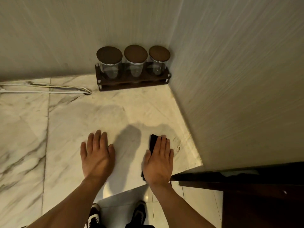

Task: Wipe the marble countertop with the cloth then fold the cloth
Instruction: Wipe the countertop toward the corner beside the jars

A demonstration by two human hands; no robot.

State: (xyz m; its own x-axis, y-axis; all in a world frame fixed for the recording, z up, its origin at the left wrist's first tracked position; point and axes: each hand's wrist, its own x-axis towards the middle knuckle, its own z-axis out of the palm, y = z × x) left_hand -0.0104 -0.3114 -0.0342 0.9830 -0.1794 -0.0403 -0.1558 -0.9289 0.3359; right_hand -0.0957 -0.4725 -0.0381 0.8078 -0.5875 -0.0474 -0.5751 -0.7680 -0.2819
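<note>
The marble countertop point(79, 122) is pale with grey veins and fills the lower left and middle of the head view. A small dark cloth point(153, 142) lies folded narrow on it near the right wall. My right hand point(158, 163) lies flat on top of the cloth, fingers straight and together, covering most of it; only its far left strip and a corner by my wrist show. My left hand point(97, 155) rests palm down on the bare marble to the left, fingers spread a little, holding nothing.
A dark wooden rack point(131, 83) with three lidded glass jars stands in the back corner. White cables point(49, 89) lie along the back left. A wall closes the right side. Dark wooden furniture point(246, 186) is at lower right, and the floor and my shoes show below the counter's edge.
</note>
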